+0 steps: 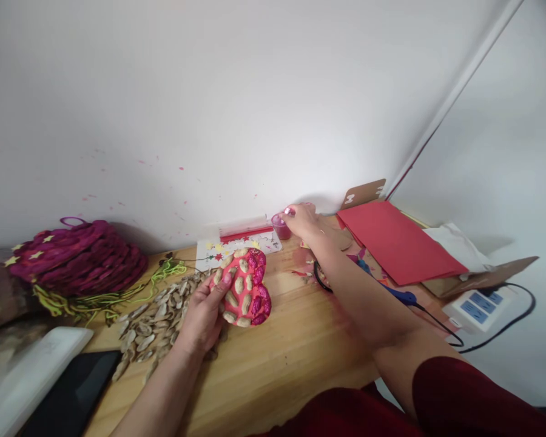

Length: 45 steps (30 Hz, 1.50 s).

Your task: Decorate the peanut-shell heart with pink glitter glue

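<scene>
My left hand point(205, 315) grips a red cutout point(243, 285) with a scalloped edge, thumb on its face. Peanut shells cover the cutout; those along its right side are painted magenta, the others are bare. My right hand point(301, 220) reaches to the back of the table, its fingers pinched at the rim of a small clear cup point(281, 229) of magenta paint. Whatever those fingers hold, if anything, is too small to make out. Under and beside my left hand lies a pile of loose peanut shells point(164, 315).
A magenta woven yarn piece point(86, 258) with yellow stars stands at the left. Nearby lie a black phone point(73, 394) and a white box-like object point(45, 370). On the right are red paper point(398, 243), a blue-handled corded tool point(403, 296) and a power strip point(477, 308).
</scene>
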Available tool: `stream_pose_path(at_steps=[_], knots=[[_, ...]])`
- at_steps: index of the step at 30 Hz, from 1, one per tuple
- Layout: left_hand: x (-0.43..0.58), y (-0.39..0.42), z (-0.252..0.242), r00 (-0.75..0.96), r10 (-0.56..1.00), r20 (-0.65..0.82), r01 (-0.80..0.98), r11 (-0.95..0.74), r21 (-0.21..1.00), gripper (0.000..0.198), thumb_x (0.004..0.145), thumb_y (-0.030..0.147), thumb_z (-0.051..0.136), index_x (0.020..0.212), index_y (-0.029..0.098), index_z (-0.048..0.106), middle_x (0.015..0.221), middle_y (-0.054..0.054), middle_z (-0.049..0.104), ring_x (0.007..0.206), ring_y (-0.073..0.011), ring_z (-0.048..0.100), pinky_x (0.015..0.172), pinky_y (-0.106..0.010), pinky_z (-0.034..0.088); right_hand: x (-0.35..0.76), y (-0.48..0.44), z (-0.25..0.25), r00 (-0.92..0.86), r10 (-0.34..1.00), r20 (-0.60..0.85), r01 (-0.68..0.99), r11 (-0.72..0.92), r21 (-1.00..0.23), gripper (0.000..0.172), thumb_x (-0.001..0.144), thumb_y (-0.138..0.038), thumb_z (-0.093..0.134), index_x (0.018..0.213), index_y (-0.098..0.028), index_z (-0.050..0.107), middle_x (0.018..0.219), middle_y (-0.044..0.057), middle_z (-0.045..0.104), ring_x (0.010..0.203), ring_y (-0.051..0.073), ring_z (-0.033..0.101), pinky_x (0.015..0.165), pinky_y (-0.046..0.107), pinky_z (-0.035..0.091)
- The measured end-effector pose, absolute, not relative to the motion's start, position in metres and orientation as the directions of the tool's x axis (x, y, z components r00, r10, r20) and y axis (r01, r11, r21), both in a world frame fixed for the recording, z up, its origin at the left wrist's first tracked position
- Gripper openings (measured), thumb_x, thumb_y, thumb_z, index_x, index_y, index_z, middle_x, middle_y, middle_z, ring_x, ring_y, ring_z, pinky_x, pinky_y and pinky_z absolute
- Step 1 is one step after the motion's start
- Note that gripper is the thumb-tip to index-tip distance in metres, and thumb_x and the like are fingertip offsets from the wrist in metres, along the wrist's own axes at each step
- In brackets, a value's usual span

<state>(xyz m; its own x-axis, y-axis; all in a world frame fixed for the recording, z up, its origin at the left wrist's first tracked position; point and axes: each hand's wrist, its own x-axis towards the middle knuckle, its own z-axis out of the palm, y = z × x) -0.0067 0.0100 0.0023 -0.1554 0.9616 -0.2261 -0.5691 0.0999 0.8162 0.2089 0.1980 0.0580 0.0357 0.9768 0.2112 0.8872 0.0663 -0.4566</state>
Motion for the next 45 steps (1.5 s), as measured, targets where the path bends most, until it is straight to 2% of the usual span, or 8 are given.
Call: stream_pose_path(at_steps=[5, 18, 22, 26, 28, 31, 39, 45], knots=[[-0.006, 0.01, 0.005, -0.14, 0.964, -0.228, -0.562, 0.112, 0.819, 0.054, 0.056, 0.035, 0.106, 0.099, 0.015, 0.081, 0.077, -0.007, 0.083, 0.047, -0.0171, 0.07, 0.045, -0.023, 0.057, 0.211, 0.198, 0.056, 0.037, 0.979, 0.202, 0.9, 0.055, -0.432, 0.029, 0.095, -0.044, 0.067, 0.107, -0.024, 0.084, 0.125, 0.016, 0.074, 0.129, 0.038, 0.053, 0.103, 0.049, 0.047], [-0.007, 0.01, 0.006, -0.146, 0.967, -0.208, -0.547, 0.097, 0.832, 0.056, 0.054, 0.038, 0.106, 0.098, 0.014, 0.079, 0.077, -0.007, 0.083, 0.053, -0.0196, 0.074, 0.049, -0.026, 0.059, 0.214, 0.194, 0.053, 0.069, 0.956, 0.286, 0.858, 0.09, -0.506, 0.025, 0.091, -0.043, 0.073, 0.098, -0.022, 0.083, 0.115, 0.015, 0.076, 0.126, 0.038, 0.057, 0.102, 0.049, 0.048], [-0.008, 0.011, 0.004, -0.185, 0.964, -0.189, -0.558, 0.056, 0.828, 0.054, 0.054, 0.037, 0.105, 0.096, 0.014, 0.079, 0.074, -0.006, 0.081, 0.049, -0.018, 0.071, 0.044, -0.024, 0.054, 0.225, 0.18, 0.06, 0.115, 0.917, 0.382, 0.808, 0.137, -0.573, 0.031, 0.101, -0.043, 0.058, 0.109, -0.02, 0.078, 0.115, 0.013, 0.076, 0.115, 0.03, 0.063, 0.1, 0.043, 0.049], [-0.01, 0.011, 0.003, -0.199, 0.956, -0.213, -0.585, 0.058, 0.809, 0.046, 0.059, 0.035, 0.102, 0.092, 0.015, 0.077, 0.073, -0.005, 0.081, 0.047, -0.0175, 0.07, 0.046, -0.025, 0.056, 0.228, 0.156, 0.061, 0.204, 0.877, 0.435, 0.268, 0.377, -0.886, 0.036, 0.096, -0.056, 0.062, 0.093, -0.021, 0.07, 0.087, 0.004, 0.073, 0.081, 0.018, 0.065, 0.078, 0.032, 0.051], [-0.01, 0.011, 0.003, -0.205, 0.951, -0.232, -0.612, 0.061, 0.789, 0.047, 0.057, 0.032, 0.102, 0.091, 0.014, 0.076, 0.075, -0.006, 0.082, 0.052, -0.0187, 0.072, 0.051, -0.027, 0.06, 0.223, 0.138, 0.061, 0.13, 0.921, 0.367, -0.014, 0.372, -0.928, 0.042, 0.087, -0.065, 0.071, 0.09, -0.023, 0.068, 0.08, 0.0, 0.068, 0.071, 0.015, 0.062, 0.068, 0.028, 0.048], [-0.011, 0.01, 0.005, -0.198, 0.951, -0.239, -0.622, 0.067, 0.78, 0.049, 0.054, 0.03, 0.103, 0.092, 0.013, 0.076, 0.077, -0.008, 0.083, 0.057, -0.02, 0.075, 0.057, -0.028, 0.063, 0.214, 0.109, 0.063, -0.029, 0.923, 0.384, -0.193, 0.372, -0.908, 0.046, 0.082, -0.068, 0.079, 0.087, -0.024, 0.067, 0.078, -0.002, 0.065, 0.066, 0.013, 0.056, 0.064, 0.027, 0.046], [-0.009, 0.01, 0.009, -0.252, 0.94, -0.231, -0.567, 0.05, 0.822, 0.05, 0.054, 0.033, 0.104, 0.09, 0.015, 0.075, 0.074, -0.004, 0.081, 0.054, -0.0167, 0.072, 0.057, -0.025, 0.06, 0.215, 0.063, 0.066, -0.107, 0.725, 0.68, 0.139, 0.688, -0.712, 0.023, 0.106, -0.047, 0.058, 0.103, -0.027, 0.068, 0.091, 0.003, 0.068, 0.083, 0.019, 0.061, 0.078, 0.036, 0.05], [-0.007, 0.009, 0.007, -0.275, 0.933, -0.233, -0.543, 0.049, 0.838, 0.053, 0.052, 0.036, 0.105, 0.091, 0.014, 0.076, 0.072, -0.004, 0.08, 0.052, -0.0174, 0.071, 0.053, -0.026, 0.058, 0.212, 0.063, 0.059, -0.207, 0.689, 0.694, 0.228, 0.724, -0.651, 0.017, 0.107, -0.039, 0.055, 0.103, -0.027, 0.066, 0.101, 0.007, 0.07, 0.099, 0.025, 0.066, 0.088, 0.044, 0.051]])
